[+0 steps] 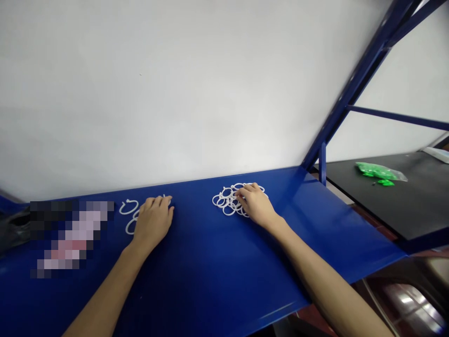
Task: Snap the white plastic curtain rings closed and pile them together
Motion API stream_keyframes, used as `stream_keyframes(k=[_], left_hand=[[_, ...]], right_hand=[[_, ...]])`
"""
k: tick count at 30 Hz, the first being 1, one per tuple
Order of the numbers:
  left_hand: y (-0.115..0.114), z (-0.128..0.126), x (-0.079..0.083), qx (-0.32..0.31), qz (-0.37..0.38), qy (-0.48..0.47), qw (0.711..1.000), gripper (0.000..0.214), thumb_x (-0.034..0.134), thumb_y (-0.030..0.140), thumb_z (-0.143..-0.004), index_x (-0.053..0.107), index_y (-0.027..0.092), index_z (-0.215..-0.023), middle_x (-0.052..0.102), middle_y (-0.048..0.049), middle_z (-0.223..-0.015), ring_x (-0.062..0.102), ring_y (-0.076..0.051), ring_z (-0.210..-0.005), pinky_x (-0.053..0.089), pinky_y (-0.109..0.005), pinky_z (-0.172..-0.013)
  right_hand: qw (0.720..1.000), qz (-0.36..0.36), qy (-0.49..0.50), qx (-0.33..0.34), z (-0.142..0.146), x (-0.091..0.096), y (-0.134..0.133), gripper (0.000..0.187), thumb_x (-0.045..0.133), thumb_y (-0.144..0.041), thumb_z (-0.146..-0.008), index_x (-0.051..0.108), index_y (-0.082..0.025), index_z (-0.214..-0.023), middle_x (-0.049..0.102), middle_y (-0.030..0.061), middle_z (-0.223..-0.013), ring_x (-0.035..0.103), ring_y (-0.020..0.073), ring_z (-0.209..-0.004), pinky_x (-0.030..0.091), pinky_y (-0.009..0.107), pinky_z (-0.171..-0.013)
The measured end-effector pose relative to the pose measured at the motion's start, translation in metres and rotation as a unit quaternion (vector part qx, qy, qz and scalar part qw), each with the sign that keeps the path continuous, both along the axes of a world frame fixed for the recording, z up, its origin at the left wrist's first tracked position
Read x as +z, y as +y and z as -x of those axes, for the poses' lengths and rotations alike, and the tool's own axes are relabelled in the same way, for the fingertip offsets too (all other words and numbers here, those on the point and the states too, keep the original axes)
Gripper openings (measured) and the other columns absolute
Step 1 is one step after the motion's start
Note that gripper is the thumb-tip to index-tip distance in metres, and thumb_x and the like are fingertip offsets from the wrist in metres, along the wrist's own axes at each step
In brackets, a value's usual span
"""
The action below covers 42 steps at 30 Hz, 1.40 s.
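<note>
White plastic rings, each with a small knob, lie in two groups on a blue table (196,262). At the left, my left hand (154,217) rests palm down over a few of them, fingers loosely spread and partly covering the rings. One white ring (129,207) lies uncovered beside that hand, and parts of others show around its fingers. My right hand (257,203) reaches into a pile of several overlapping white rings (229,209). Its thumb and fingertips are drawn together on a ring at the pile's near side; the grip itself is partly hidden.
A white wall (196,93) stands behind the table. Blue metal framing (345,100) rises at the right end. Beyond it, a black table (393,201) holds a clear bag of green pieces (377,170). A dark bag (14,229) and a pixelated patch are at the left.
</note>
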<state>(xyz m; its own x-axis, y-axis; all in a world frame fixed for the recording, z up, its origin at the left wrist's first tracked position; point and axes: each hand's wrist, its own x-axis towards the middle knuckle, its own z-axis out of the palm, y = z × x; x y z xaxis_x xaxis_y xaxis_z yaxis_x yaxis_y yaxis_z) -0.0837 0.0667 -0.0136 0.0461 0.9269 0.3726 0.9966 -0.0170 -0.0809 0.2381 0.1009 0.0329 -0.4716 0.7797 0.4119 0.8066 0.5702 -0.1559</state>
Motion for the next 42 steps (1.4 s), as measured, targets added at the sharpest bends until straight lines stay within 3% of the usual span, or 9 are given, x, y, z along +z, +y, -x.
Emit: stream_keyframes(k=[8, 12, 16, 20, 23, 27, 30, 34, 42], left_hand=[[-0.008, -0.018, 0.012, -0.092, -0.055, -0.115, 0.988, 0.018, 0.046, 0.027, -0.094, 0.059, 0.019, -0.104, 0.072, -0.0089, -0.094, 0.060, -0.030, -0.096, 0.046, -0.045, -0.086], [-0.027, -0.046, 0.026, -0.201, -0.142, -0.163, 0.955, 0.006, 0.052, 0.025, -0.094, 0.056, 0.022, -0.091, 0.069, -0.0037, -0.089, 0.062, -0.022, -0.089, 0.048, -0.037, -0.085], [-0.050, -0.072, 0.032, -0.315, -0.140, -0.161, 0.925, 0.011, 0.054, 0.014, -0.094, 0.054, 0.023, -0.087, 0.069, 0.0006, -0.085, 0.063, -0.016, -0.085, 0.048, -0.031, -0.083], [-0.060, -0.084, 0.032, -0.353, -0.136, -0.129, 0.917, 0.015, 0.052, 0.013, -0.095, 0.054, 0.023, -0.083, 0.067, 0.0014, -0.077, 0.062, -0.016, -0.079, 0.048, -0.031, -0.079], [-0.060, -0.087, 0.031, -0.346, -0.146, -0.157, 0.914, 0.011, 0.056, 0.016, -0.094, 0.055, 0.023, -0.085, 0.067, 0.0005, -0.080, 0.062, -0.016, -0.081, 0.049, -0.031, -0.080], [-0.055, -0.085, 0.029, -0.215, -0.180, -0.239, 0.929, 0.008, 0.059, 0.026, -0.093, 0.061, 0.022, -0.099, 0.068, -0.0071, -0.101, 0.062, -0.022, -0.098, 0.051, -0.038, -0.089], [-0.051, -0.081, 0.030, -0.152, -0.102, -0.323, 0.929, 0.019, 0.055, 0.036, -0.094, 0.066, 0.023, -0.101, 0.072, -0.0058, -0.099, 0.065, -0.023, -0.094, 0.053, -0.038, -0.084], [-0.050, -0.078, 0.035, -0.130, 0.025, -0.433, 0.892, 0.026, 0.055, 0.046, -0.092, 0.070, 0.026, -0.095, 0.075, 0.0006, -0.084, 0.067, -0.017, -0.070, 0.054, -0.030, -0.069], [-0.055, -0.081, 0.044, -0.162, 0.060, -0.483, 0.859, 0.021, 0.059, 0.040, -0.088, 0.068, 0.025, -0.077, 0.074, 0.0025, -0.075, 0.067, -0.016, -0.068, 0.052, -0.027, -0.068]], right_hand=[[0.996, -0.040, 0.076, 0.034, 0.007, 0.006, -0.007, 0.015, 0.054, -0.020, -0.099, 0.069, -0.018, -0.097, 0.068, 0.0122, -0.096, 0.055, 0.0277, -0.091, 0.049, 0.043, -0.083], [0.982, 0.024, 0.163, 0.090, 0.025, 0.007, -0.028, 0.016, 0.056, -0.029, -0.100, 0.066, -0.019, -0.106, 0.069, 0.0097, -0.099, 0.060, 0.0242, -0.094, 0.049, 0.042, -0.088], [0.924, 0.194, 0.303, 0.127, 0.047, -0.003, -0.050, 0.018, 0.054, -0.033, -0.101, 0.060, -0.020, -0.112, 0.069, 0.0020, -0.088, 0.065, 0.0157, -0.078, 0.052, 0.030, -0.074], [0.864, 0.272, 0.403, 0.128, 0.059, -0.016, -0.059, 0.008, 0.054, -0.027, -0.098, 0.056, -0.021, -0.102, 0.066, -0.0023, -0.077, 0.065, 0.0134, -0.071, 0.052, 0.027, -0.070], [0.849, 0.290, 0.423, 0.125, 0.061, -0.019, -0.059, 0.007, 0.056, -0.027, -0.097, 0.056, -0.021, -0.101, 0.065, -0.0030, -0.075, 0.065, 0.0131, -0.069, 0.053, 0.027, -0.070], [0.857, 0.274, 0.416, 0.135, 0.058, -0.018, -0.057, 0.010, 0.061, -0.027, -0.094, 0.058, -0.021, -0.102, 0.066, -0.0020, -0.079, 0.064, 0.0126, -0.071, 0.054, 0.026, -0.070], [0.873, 0.248, 0.394, 0.147, 0.057, -0.017, -0.058, 0.009, 0.065, -0.027, -0.093, 0.061, -0.021, -0.099, 0.068, -0.0011, -0.081, 0.065, 0.0126, -0.072, 0.054, 0.026, -0.071], [0.889, 0.220, 0.371, 0.155, 0.056, -0.019, -0.059, 0.011, 0.065, -0.031, -0.094, 0.064, -0.021, -0.099, 0.070, -0.0003, -0.082, 0.066, 0.0133, -0.072, 0.054, 0.026, -0.071], [0.923, 0.126, 0.304, 0.201, 0.050, -0.022, -0.061, 0.014, 0.051, -0.024, -0.101, 0.063, -0.021, -0.096, 0.071, 0.0042, -0.092, 0.068, 0.0159, -0.083, 0.054, 0.029, -0.078]])
